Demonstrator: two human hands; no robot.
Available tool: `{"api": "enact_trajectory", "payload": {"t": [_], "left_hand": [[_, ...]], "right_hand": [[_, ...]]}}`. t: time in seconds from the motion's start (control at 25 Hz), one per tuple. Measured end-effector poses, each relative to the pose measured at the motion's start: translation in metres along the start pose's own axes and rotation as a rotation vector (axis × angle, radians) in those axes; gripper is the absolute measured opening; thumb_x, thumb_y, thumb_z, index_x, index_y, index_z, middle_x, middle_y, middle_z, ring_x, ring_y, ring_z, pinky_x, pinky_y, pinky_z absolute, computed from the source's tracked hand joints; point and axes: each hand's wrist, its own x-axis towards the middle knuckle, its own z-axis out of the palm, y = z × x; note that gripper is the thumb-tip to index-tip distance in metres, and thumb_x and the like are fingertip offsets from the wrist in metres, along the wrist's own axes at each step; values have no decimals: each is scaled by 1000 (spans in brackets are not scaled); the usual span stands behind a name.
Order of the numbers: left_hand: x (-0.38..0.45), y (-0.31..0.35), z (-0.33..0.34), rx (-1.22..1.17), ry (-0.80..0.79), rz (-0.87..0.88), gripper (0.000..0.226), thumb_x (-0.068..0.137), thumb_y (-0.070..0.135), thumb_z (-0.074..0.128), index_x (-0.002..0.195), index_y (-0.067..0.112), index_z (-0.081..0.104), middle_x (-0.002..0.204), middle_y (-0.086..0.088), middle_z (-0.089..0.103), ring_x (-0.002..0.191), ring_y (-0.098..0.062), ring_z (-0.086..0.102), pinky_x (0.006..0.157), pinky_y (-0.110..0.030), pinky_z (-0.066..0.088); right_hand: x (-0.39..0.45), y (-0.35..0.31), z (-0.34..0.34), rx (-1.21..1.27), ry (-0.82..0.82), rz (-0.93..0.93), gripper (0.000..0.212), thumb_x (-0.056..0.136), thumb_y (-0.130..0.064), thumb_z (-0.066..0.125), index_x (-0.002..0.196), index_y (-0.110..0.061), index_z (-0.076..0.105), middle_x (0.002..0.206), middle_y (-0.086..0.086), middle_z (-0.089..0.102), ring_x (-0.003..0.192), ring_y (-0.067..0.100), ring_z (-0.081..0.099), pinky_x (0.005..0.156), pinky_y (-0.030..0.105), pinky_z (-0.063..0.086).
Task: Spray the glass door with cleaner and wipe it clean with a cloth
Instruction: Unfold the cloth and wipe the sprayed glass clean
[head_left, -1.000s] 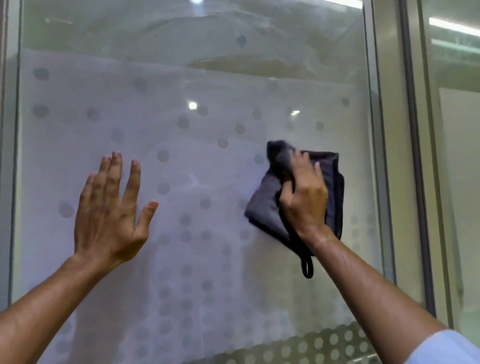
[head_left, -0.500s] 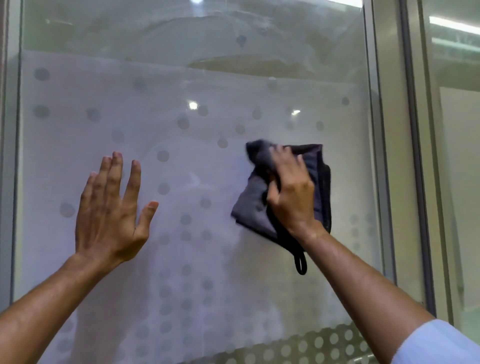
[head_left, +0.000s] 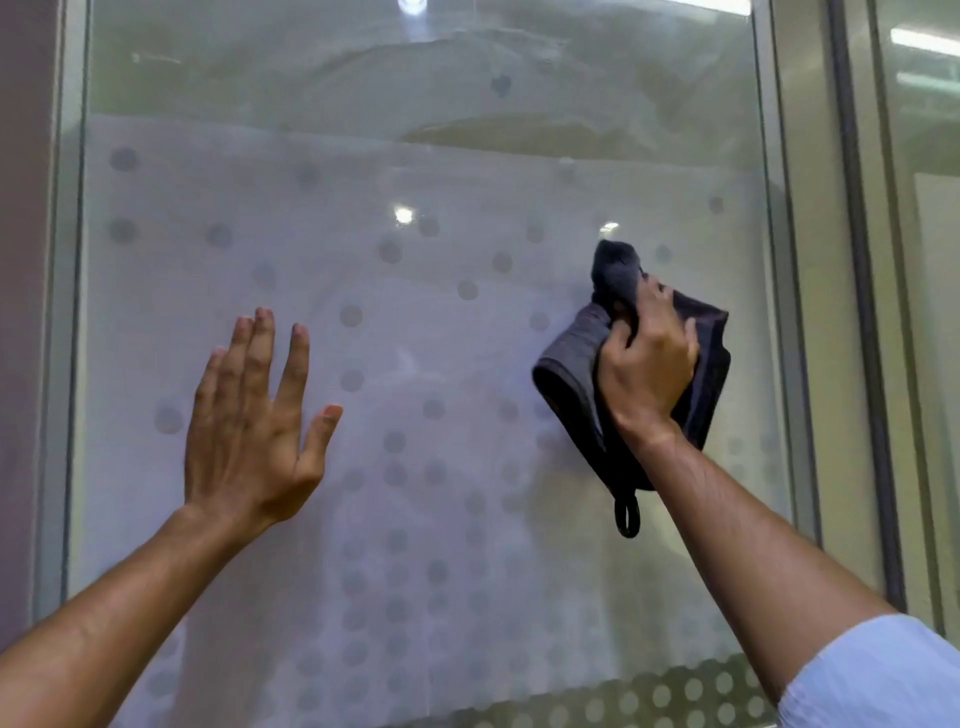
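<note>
Glass door (head_left: 426, 291) fills most of view; frosted panel w/ grey dot pattern (head_left: 395, 441) covers it from approx. upper quarter down to a perforated-look band at 6 o'clock. Clear strip above frosted area shows ceiling-light reflections at 12 o'clock.

Right hand (head_left: 647, 364) sits at approx. 3 o'clock of frame centre. Fingers curled closed around a dark grey cloth (head_left: 571, 364), bunching it against the glass. Cloth is crumpled: one folded peak sticks up at 12 o'clock of the hand, the main body spreads to 9 o'clock and behind the hand toward 3 o'clock. Small hanging loop (head_left: 627, 514) dangles from cloth's lower edge at 6 o'clock, just beside the right forearm. Light blue sleeve (head_left: 878, 675) visible at frame's 5 o'clock corner.

Left hand (head_left: 249, 431) at approx. 9 o'clock of centre, fully open, fingers extended upward, thumb splayed toward 3 o'clock. Holds nothing. Palm faces the glass; whether palm is touching the glass cannot be determined. Well apart from cloth.

Metal door frame (head_left: 774, 312) runs vertically at 3 o'clock of the cloth, near but not touching it. Second glazed panel (head_left: 924, 260) lies beyond frame at far 3 o'clock. Left frame edge (head_left: 67, 312) runs vertically at 9 o'clock.

Spray bottle: not in view.
</note>
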Motion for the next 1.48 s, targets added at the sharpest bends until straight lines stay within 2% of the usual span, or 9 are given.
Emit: {"api": "enact_trajectory", "payload": {"t": [0.32,0.4,0.52,0.68,0.76,0.96,1.12,1.32,1.48], "left_hand": [[0,-4,-3,-26,-14,0,78,89,53,27,155,15,7,163,-13,0,151,-24,-3,120,-38,0],[-2,-16,-6,-27,-16,-20,79,88,54,27,155,15,7,163,-13,0,151,-24,-4,120,-38,0],[-5,-38,-11,-1,-31,-60,80,88,54,26,155,15,6,163,-14,-1,151,-24,-5,120,-40,2],[-8,-46,-9,2,-36,-54,80,88,55,27,155,17,4,163,-12,-4,151,-24,-7,121,-41,1],[-7,-45,-7,1,-32,-49,80,88,55,27,155,18,3,163,-12,-4,151,-24,-7,121,-40,0],[-8,-47,-8,-22,-18,-43,79,89,54,28,155,18,5,163,-11,-2,151,-24,-5,120,-39,-1],[-13,-51,-9,-42,-21,-46,75,89,48,28,155,18,8,163,-11,-1,151,-23,-4,120,-37,-2],[-14,-50,-10,-55,-25,-44,73,91,45,28,155,18,5,164,-9,-4,151,-22,-6,122,-40,-1],[-14,-51,-11,-54,-26,-40,71,92,42,31,155,18,8,163,-10,-2,151,-23,-5,121,-37,-4]], "right_hand": [[-87,-58,10,8,-208,-658,56,78,-15,54,135,-15,57,144,11,52,137,24,45,114,55,28],[-88,-32,1,-19,-173,-612,63,74,-11,52,137,-16,55,146,11,50,136,24,46,114,55,28],[-61,-11,1,-63,-39,-319,62,77,-12,49,139,-16,51,143,11,53,134,26,48,114,55,27],[-7,-48,20,-77,6,4,60,82,-19,44,142,-16,48,146,8,50,138,28,43,115,58,22],[10,-78,30,-43,-48,-57,63,79,-20,44,142,-19,48,147,6,49,140,27,40,116,56,21],[-45,-150,48,29,-210,-592,61,73,-20,53,133,-20,58,142,7,55,136,28,46,113,57,25],[-134,-122,30,45,-289,-852,43,88,-19,52,130,-16,62,141,11,55,135,30,46,113,57,27],[-68,-139,44,-29,-148,-490,59,78,-17,44,135,-19,56,141,10,55,134,29,48,113,57,28],[-72,-153,51,9,-189,-592,56,80,-19,45,134,-17,57,141,12,55,133,28,49,112,59,28]]}}
